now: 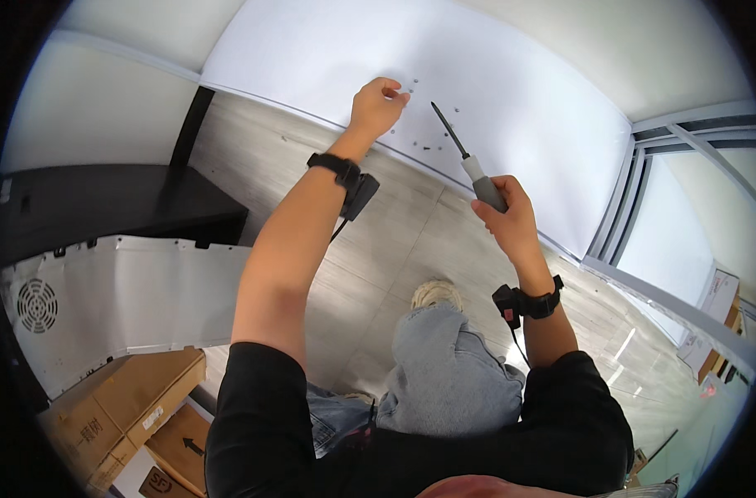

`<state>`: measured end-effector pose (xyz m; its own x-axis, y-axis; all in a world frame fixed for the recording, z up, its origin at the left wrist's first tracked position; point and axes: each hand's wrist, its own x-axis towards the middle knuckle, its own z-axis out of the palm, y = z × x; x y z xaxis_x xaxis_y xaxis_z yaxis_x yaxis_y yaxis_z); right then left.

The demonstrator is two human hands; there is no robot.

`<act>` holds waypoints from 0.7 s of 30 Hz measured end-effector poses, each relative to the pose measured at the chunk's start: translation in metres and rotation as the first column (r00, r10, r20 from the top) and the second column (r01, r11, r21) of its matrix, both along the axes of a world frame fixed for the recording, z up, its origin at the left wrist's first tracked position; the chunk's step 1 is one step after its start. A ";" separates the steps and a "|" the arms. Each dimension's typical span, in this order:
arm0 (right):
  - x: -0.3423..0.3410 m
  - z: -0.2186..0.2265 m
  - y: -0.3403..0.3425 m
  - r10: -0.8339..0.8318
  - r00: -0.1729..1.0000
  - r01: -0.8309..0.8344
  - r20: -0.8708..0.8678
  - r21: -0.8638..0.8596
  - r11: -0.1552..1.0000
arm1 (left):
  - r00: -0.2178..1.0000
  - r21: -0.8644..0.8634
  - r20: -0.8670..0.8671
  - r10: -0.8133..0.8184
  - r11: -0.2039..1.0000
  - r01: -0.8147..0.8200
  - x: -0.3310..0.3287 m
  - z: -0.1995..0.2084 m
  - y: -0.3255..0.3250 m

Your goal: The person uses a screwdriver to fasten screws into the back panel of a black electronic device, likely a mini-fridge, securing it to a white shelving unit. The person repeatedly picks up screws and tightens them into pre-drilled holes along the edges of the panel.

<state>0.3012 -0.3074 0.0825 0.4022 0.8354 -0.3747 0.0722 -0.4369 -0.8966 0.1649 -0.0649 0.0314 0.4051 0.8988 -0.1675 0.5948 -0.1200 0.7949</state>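
Well, the right hand [515, 217] grips a screwdriver [483, 181] pointing upper left; the curled left hand [378, 108], contents unclear, is nearer the topmost screws [415, 80].

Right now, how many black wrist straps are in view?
2. One black wrist strap is fastened behind the left hand; the other strap is behind the right hand, which holds a screwdriver.

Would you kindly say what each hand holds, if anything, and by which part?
The right hand holds a screwdriver by its grey handle; I cannot tell whether the left hand holds anything.
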 end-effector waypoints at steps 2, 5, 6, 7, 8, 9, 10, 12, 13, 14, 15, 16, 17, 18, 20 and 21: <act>0.009 -0.003 -0.001 -0.025 0.999 0.025 -0.021 -0.030 0.999 | 0.998 0.000 -0.055 0.036 0.999 -0.036 0.017 -0.022 0.016; 0.021 -0.014 -0.004 -0.073 0.995 0.071 -0.072 -0.027 0.997 | 0.987 0.070 -0.157 0.045 0.997 -0.034 0.039 -0.039 0.025; 0.024 -0.017 -0.004 -0.077 0.994 0.075 -0.079 -0.025 0.997 | 0.980 0.106 -0.194 0.047 0.994 -0.026 0.044 -0.043 0.027; 0.027 -0.020 -0.004 -0.080 0.993 0.078 -0.087 -0.023 0.997 | 0.976 0.152 -0.212 0.042 0.988 -0.010 0.048 -0.047 0.029; 0.029 -0.022 -0.003 -0.080 0.992 0.079 -0.095 -0.022 0.997 | 0.972 0.197 -0.232 0.040 0.980 0.006 0.051 -0.050 0.032; 0.029 -0.022 -0.001 -0.072 0.993 0.071 -0.097 -0.014 0.997 | 0.968 0.240 -0.249 0.038 0.970 0.023 0.053 -0.052 0.034; 0.027 -0.021 0.004 -0.061 0.993 0.060 -0.098 -0.006 0.998 | 0.969 0.239 -0.242 0.049 0.971 0.011 0.053 -0.054 0.036; 0.024 -0.021 0.010 -0.036 0.996 0.037 -0.088 0.014 0.999 | 0.971 0.235 -0.225 0.075 0.972 -0.021 0.047 -0.056 0.040; 0.023 -0.021 0.011 -0.029 0.997 0.031 -0.076 0.026 0.999 | 0.980 0.167 -0.173 0.095 0.984 -0.066 0.049 -0.047 0.036; 0.021 -0.021 0.013 -0.017 0.998 0.019 -0.064 0.038 0.999 | 0.985 0.097 -0.122 0.124 0.989 -0.113 0.050 -0.038 0.032; 0.017 -0.019 0.016 0.001 0.998 0.003 -0.065 0.061 0.998 | 0.983 0.037 -0.077 0.168 0.985 -0.166 0.043 -0.030 0.031; 0.014 -0.015 0.019 0.024 0.998 -0.018 -0.066 0.084 0.996 | 0.968 -0.152 0.135 0.213 0.970 -0.192 0.030 -0.025 0.027; 0.009 -0.010 0.022 0.052 0.996 -0.044 -0.068 0.107 0.993 | 0.898 -0.332 0.333 0.289 0.927 -0.175 0.014 -0.018 0.022; 0.002 -0.005 0.027 0.085 0.995 -0.076 -0.054 0.152 0.986 | 0.777 -0.483 0.503 0.378 0.868 -0.110 -0.005 -0.009 0.016; -0.009 0.002 0.036 0.132 0.991 -0.125 -0.013 0.230 0.965 | 0.669 -0.655 0.562 0.486 0.755 0.001 -0.042 0.032 -0.003; -0.018 0.010 0.043 0.189 0.982 -0.183 0.002 0.250 0.951 | 0.600 -0.720 0.580 0.552 0.692 0.059 -0.067 0.054 -0.014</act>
